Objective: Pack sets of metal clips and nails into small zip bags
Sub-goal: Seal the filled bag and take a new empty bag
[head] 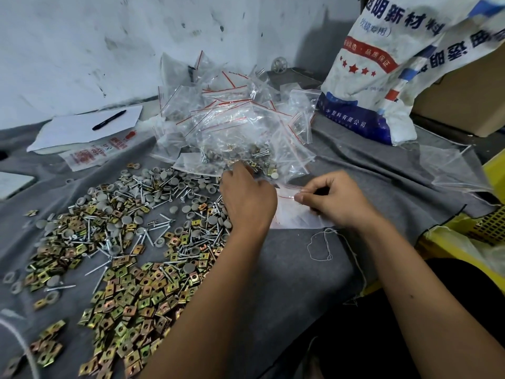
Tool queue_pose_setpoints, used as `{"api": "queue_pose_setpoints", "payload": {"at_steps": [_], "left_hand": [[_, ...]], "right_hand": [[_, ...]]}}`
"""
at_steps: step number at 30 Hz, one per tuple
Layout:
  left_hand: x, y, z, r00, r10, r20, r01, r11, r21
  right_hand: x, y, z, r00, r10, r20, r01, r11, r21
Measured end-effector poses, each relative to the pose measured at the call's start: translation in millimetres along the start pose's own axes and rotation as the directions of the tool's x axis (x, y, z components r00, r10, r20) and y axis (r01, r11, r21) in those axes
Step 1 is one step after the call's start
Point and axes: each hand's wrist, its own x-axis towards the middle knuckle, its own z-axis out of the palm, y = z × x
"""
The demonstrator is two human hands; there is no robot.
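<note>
a small zip bag lies flat on the grey cloth between the hands. the right hand pinches its red-lined top; the left hand, fingers curled, reaches into the pile of filled bags. clips and nails lie left.

Left hand and right hand both curled, pinching
</note>
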Motion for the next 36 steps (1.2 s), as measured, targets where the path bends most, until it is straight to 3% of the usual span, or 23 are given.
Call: {"api": "queue_pose_setpoints", "payload": {"at_steps": [6,13,15,17,19,23,27,31,34,36], "left_hand": [[-3.6,3.7,4.7,0.996,0.021,-0.081,-0.024,0.999,-0.042],[-13.2,16.7,17.2,0.982,0.081,-0.172,-0.1,0.99,-0.101],[-16.1,18.2,22.7,0.981,0.172,-0.084,-0.173,0.985,0.0],[-22.2,14.2,32.6,0.954,0.272,0.128,-0.286,0.952,0.108],[-31.6,5.0,43.2,0.901,0.318,0.294,-0.386,0.898,0.21],[-35.9,-10.4,56.5,0.854,0.355,0.381,-0.502,0.755,0.421],[-29.1,-9.2,61.9,0.856,0.228,0.463,-0.458,0.749,0.479],[-25.1,-8.7,64.6,0.845,0.166,0.508,-0.443,0.748,0.494],[-23.2,-8.9,64.7,0.843,0.174,0.508,-0.454,0.737,0.501],[-22.8,-10.1,64.8,0.841,0.179,0.511,-0.461,0.73,0.504]], "right_hand": [[-3.2,-2.7,4.5,0.99,0.026,-0.139,-0.017,0.997,0.07],[-0.5,-1.4,2.4,0.99,0.113,-0.088,-0.091,0.972,0.216],[0.4,-0.3,1.2,0.983,0.155,-0.101,-0.121,0.952,0.28],[0.2,-1.0,0.3,0.966,0.194,-0.172,-0.143,0.951,0.274],[-1.2,-0.4,-3.0,0.933,0.236,-0.27,-0.15,0.94,0.305],[-4.5,6.7,-18.5,0.806,0.348,-0.479,-0.151,0.903,0.402],[-11.8,9.5,-49.2,0.661,0.416,-0.625,-0.127,0.882,0.454],[-19.2,8.1,-64.1,0.613,0.433,-0.661,0.061,0.808,0.586],[-22.0,6.4,-73.6,0.509,0.402,-0.761,0.123,0.842,0.526],[-23.3,2.2,-78.6,0.496,0.322,-0.806,0.109,0.898,0.426]]}}
